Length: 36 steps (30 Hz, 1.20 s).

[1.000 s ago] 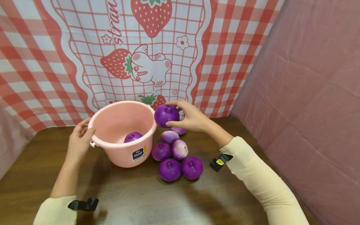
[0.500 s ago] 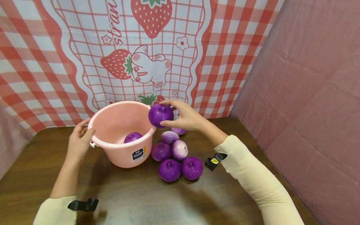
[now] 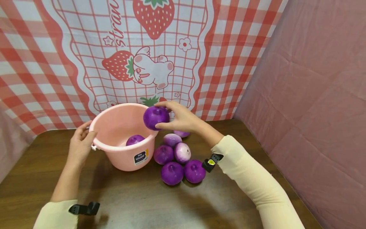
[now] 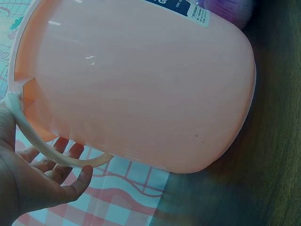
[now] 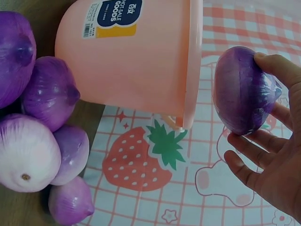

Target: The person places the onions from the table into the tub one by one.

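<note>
A pink plastic bucket (image 3: 128, 159) stands on the table, tilted a little in the head view, with one purple onion (image 3: 135, 139) inside. My left hand (image 3: 79, 144) holds its left rim, close by the pale handle (image 4: 61, 157). My right hand (image 3: 183, 118) grips another purple onion (image 3: 154, 118) between thumb and fingers. That onion overlaps the bucket's right rim in the head view; the right wrist view has it beyond the rim, above the opening.
Several more onions, such as a dark purple onion (image 3: 172, 173) and a whitish onion (image 3: 182, 153), lie clustered right of the bucket on the brown table (image 3: 128, 203). A checked strawberry cloth (image 3: 234, 57) hangs behind, and a pink cloth (image 3: 314, 95) lines the right side.
My right hand has carried its onion left, from beside the bucket to over its right rim. The left hand and the bucket have stayed put.
</note>
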Available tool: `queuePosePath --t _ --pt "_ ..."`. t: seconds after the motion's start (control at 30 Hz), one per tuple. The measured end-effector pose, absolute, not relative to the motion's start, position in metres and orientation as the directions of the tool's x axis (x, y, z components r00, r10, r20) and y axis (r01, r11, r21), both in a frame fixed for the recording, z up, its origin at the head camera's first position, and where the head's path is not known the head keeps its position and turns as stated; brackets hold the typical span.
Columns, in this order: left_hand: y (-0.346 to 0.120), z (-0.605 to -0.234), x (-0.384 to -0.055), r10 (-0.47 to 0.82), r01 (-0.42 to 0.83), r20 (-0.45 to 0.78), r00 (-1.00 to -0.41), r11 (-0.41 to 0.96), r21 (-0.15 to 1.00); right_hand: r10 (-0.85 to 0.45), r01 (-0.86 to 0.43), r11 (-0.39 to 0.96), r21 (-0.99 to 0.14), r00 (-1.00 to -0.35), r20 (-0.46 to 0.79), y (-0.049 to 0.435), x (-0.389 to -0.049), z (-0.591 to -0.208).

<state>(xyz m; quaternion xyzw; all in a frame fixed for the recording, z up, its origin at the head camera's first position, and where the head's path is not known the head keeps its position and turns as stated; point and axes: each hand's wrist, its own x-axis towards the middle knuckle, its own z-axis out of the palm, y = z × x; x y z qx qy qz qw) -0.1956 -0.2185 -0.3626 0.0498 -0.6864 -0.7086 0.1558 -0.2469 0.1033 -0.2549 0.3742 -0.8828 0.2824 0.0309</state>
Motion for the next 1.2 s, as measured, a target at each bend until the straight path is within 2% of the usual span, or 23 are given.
queuePosePath --t 0.43,1.2 --pt "-0.219 -0.363 -0.195 -0.288 0.156 0.148 -0.946 -0.007 0.988 -0.681 -0.710 0.508 -0.489 -0.678 0.277 0.085 -0.249 -0.259" --pt "-0.218 -0.361 -0.194 -0.281 0.150 0.140 -0.950 -0.012 0.989 -0.686 -0.693 0.513 -0.506 -0.686 0.244 0.060 -0.249 -0.269"
